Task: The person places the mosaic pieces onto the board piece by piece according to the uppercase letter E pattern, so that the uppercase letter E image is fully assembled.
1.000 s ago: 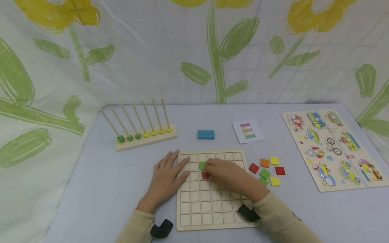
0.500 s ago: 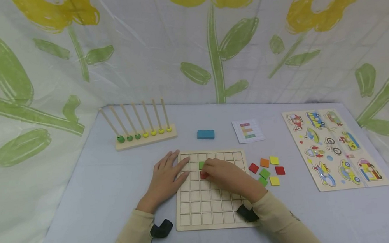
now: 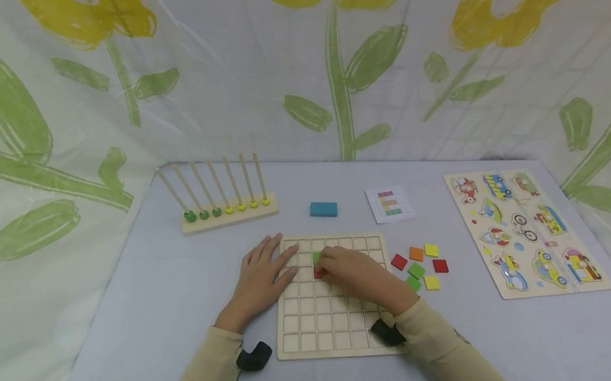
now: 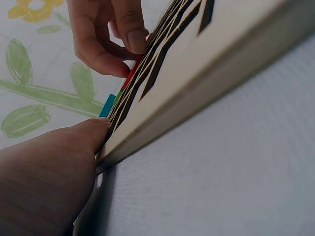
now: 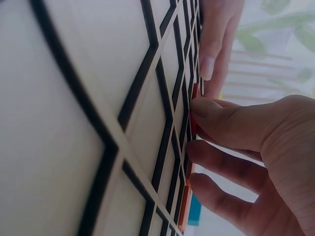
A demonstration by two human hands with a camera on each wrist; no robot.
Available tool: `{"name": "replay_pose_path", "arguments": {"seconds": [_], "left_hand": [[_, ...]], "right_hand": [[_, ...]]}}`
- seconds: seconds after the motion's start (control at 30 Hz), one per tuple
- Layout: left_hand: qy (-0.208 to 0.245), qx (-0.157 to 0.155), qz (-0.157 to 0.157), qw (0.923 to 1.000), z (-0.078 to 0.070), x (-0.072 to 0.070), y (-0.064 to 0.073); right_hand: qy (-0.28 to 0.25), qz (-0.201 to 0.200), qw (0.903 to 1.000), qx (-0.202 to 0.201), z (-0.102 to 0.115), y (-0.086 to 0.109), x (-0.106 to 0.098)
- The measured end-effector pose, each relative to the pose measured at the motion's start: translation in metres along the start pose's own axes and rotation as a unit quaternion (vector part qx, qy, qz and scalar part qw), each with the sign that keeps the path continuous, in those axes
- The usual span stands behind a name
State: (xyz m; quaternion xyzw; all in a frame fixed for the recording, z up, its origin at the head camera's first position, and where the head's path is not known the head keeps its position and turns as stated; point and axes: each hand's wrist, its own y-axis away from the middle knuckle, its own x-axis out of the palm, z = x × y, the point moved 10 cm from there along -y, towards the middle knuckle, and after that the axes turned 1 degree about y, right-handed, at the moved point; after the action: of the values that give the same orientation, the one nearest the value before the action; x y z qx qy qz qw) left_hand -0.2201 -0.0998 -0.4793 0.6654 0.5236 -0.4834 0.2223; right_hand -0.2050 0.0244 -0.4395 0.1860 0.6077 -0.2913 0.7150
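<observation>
A wooden grid board (image 3: 327,355) lies flat on the table, divided into square cells. My left hand (image 3: 261,282) rests along its left edge, fingers spread and straight. My right hand (image 3: 357,276) reaches over the upper middle of the board and pinches a red square tile (image 3: 318,274), thumb and fingertips at its edge. Just above that is a green tile (image 3: 316,256) in a cell, partly covered by the fingers. In the right wrist view the thumb overlaps the red tile (image 5: 195,91), and an orange tile (image 5: 184,209) shows on the board below the fingertips.
Right of the board lie several loose tiles, among them a yellow tile (image 3: 431,282). Behind stand a peg rack (image 3: 231,221) with beads, a blue block (image 3: 323,209) and a pattern card (image 3: 405,205). A vehicle puzzle board (image 3: 535,282) lies far right.
The red tile has shifted slightly left and sits squarer beneath the green one, the right hand moving a little with it. The left hand keeps its place.
</observation>
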Motion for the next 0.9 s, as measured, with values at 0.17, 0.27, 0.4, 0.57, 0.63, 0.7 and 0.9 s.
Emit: {"name": "replay_pose_path", "arguments": {"seconds": [0.17,0.27,0.4,0.57,0.63,0.7,0.9], "left_hand": [[-0.006,0.0,0.003,1.0,0.001,0.001,0.0],[-0.005,-0.001,0.005,1.0,0.001,0.001,0.0],[-0.005,0.002,0.005,1.0,0.0,0.0,-0.001],[-0.004,0.001,0.008,1.0,-0.001,-0.002,-0.003],[-0.005,0.0,0.009,0.9999,-0.001,-0.002,-0.003],[-0.006,-0.001,0.009,0.9999,-0.001,-0.002,-0.002],[-0.008,-0.004,0.008,0.9999,-0.002,-0.002,-0.002]], "right_hand": [[0.007,0.002,1.0,0.001,0.0,-0.001,0.001],[0.011,0.005,0.9999,0.002,-0.001,-0.002,0.002],[0.009,0.007,0.9999,0.006,-0.002,-0.001,0.002],[0.01,0.004,0.9998,0.014,-0.009,0.002,-0.002],[0.002,0.006,0.9996,0.027,-0.015,0.006,-0.004],[-0.005,0.006,0.9991,0.042,-0.023,0.011,-0.009],[-0.009,-0.01,0.9972,0.074,-0.049,0.037,-0.027]]}}
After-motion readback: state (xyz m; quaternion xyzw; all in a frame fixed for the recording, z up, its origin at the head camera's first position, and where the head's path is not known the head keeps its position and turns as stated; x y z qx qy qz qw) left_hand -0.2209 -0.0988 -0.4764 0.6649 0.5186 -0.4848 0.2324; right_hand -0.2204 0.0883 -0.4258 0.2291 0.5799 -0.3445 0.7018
